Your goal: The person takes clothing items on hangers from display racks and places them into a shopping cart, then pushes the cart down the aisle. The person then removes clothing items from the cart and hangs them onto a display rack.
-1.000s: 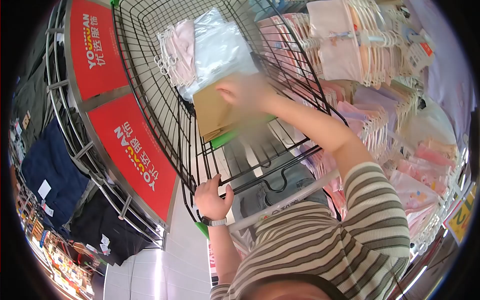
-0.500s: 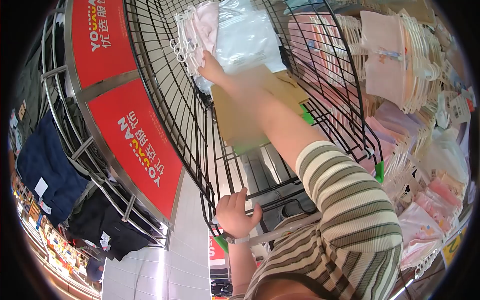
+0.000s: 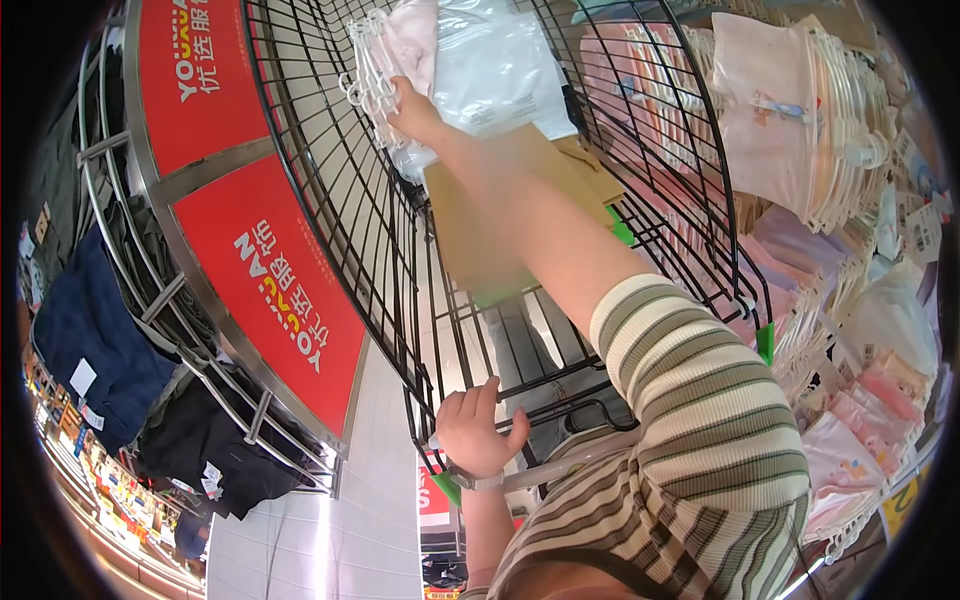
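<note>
Inside the black wire shopping cart point(image 3: 400, 340), my right hand point(image 3: 415, 112) reaches to the far end. Its fingers are closed at the edge of a bunch of white clothes hangers point(image 3: 368, 85), which carry pale pink garments point(image 3: 418, 40). Part of the grip is hidden behind the hand. Clear plastic-wrapped white packs point(image 3: 495, 75) lie right of the garments. Beneath my forearm is a brown cardboard sheet point(image 3: 465, 235), partly blurred. My left hand point(image 3: 475, 430), with a band on its wrist, is curled over the bar at the cart's near left end.
To the left, a metal rack with red signs point(image 3: 275, 290) holds dark folded trousers point(image 3: 95, 340). On the right, close to the cart, hang pink baby clothes point(image 3: 765, 110) on white hangers, with packed pink garments point(image 3: 875, 410) lower down. Pale floor point(image 3: 375, 420) shows left of the cart.
My right hand has shifted slightly up and back at the hangers, its fingers now nearer the hooks. My left hand stays on the cart.
</note>
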`<act>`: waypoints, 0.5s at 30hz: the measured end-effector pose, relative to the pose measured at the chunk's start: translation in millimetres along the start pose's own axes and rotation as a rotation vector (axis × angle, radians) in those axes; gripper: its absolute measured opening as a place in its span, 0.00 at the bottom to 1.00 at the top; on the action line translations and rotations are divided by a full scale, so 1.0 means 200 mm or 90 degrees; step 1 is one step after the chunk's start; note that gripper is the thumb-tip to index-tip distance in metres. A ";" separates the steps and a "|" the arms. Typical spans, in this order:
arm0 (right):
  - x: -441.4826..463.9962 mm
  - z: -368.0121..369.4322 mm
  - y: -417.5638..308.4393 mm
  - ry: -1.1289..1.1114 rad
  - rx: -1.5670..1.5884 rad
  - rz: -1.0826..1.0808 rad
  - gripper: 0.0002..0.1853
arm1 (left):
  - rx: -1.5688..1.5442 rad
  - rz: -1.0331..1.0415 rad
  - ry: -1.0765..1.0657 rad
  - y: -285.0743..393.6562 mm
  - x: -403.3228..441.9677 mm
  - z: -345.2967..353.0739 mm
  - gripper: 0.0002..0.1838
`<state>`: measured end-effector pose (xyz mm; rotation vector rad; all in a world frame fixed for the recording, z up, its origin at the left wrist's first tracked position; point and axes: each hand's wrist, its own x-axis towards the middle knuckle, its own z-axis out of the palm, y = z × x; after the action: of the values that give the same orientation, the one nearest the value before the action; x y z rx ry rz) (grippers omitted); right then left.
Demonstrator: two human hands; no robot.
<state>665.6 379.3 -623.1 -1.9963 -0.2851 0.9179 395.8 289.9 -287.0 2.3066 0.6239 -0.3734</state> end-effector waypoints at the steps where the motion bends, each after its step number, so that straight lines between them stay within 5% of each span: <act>1: 0.01 0.00 0.01 0.022 -0.023 0.010 0.35 | -0.002 -0.002 -0.002 0.00 0.00 0.00 0.21; 8: 0.08 -0.06 0.08 0.171 -0.086 0.014 0.22 | 0.016 -0.004 -0.008 0.00 -0.01 0.02 0.22; 15: 0.11 -0.09 0.16 0.220 -0.162 -0.081 0.19 | -0.002 -0.010 -0.004 0.03 0.00 0.01 0.21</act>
<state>688.8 359.8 -653.6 -2.2986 -0.3413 0.4607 398.7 284.3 -285.7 2.2982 0.6391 -0.3876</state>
